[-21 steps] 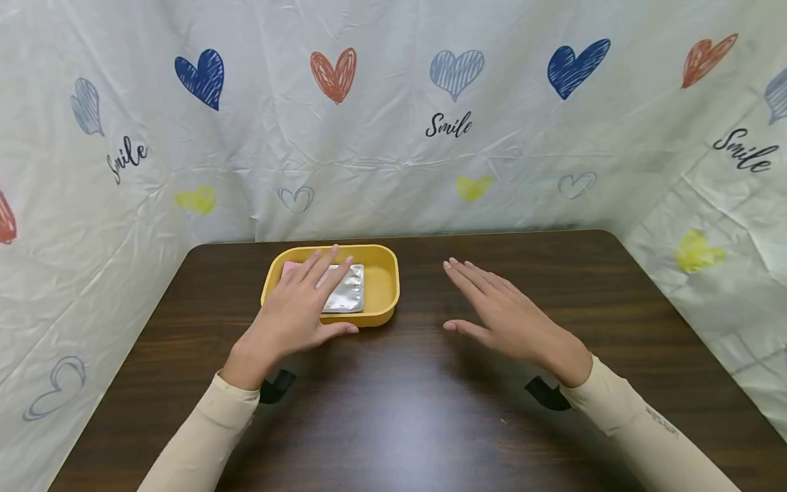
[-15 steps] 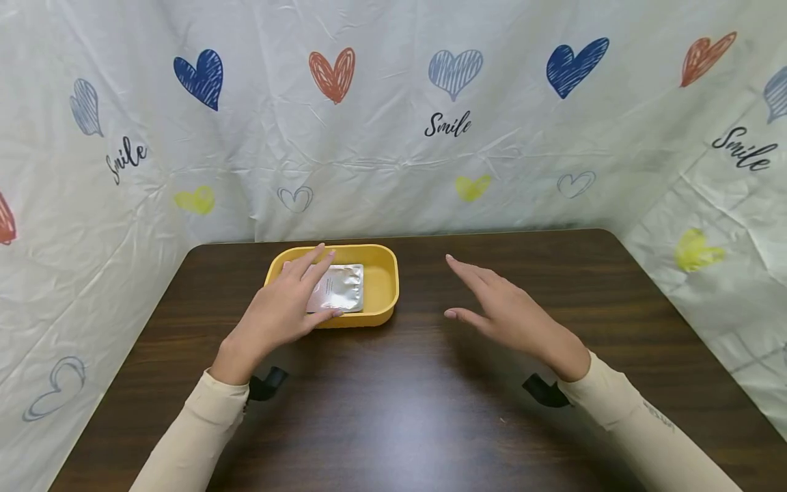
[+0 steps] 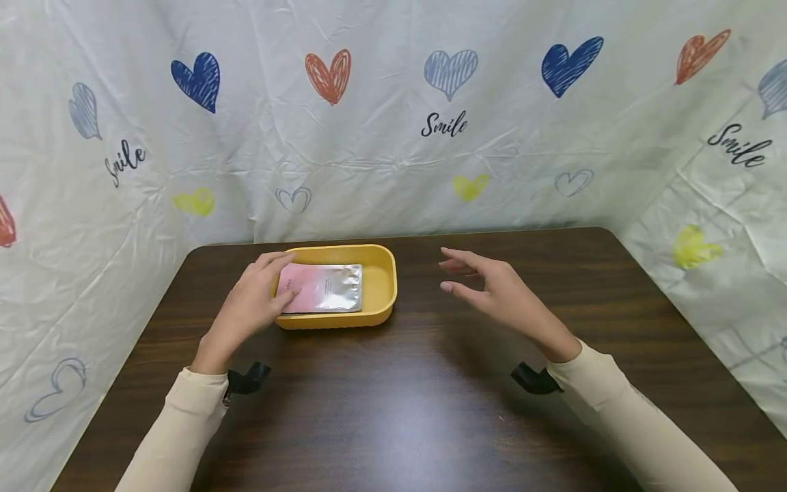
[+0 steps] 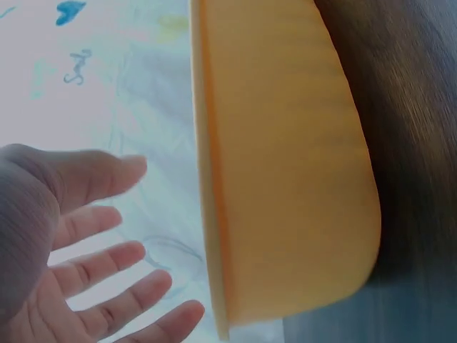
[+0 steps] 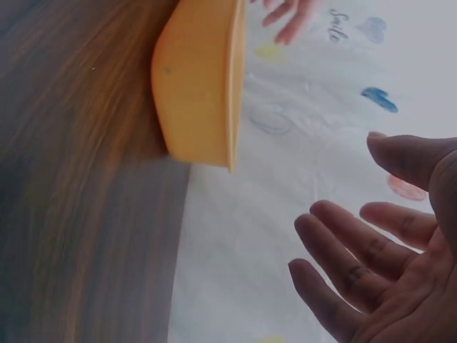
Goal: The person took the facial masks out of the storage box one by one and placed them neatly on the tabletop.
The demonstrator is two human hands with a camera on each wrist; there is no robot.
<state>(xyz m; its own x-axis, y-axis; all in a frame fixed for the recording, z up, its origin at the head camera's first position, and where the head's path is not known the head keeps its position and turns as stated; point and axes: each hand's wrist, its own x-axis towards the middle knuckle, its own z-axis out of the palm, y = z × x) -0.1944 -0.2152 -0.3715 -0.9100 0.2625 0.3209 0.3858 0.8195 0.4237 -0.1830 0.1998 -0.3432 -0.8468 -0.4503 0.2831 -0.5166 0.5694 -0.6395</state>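
The packet, a flat rectangle shading from pink to glossy, puckered silver foil with small print, lies in the left and middle part of a yellow tray with rounded corners, smooth sloping walls and a thin rim. The hands are well apart, thumbs parted from bent fingers: the left hand is at the tray's left end, contact uncertain, and the right hand is over the bench, gripping nothing. The bench is dark, grained and softly reflective; creased white cloth printed with hearts stands behind.
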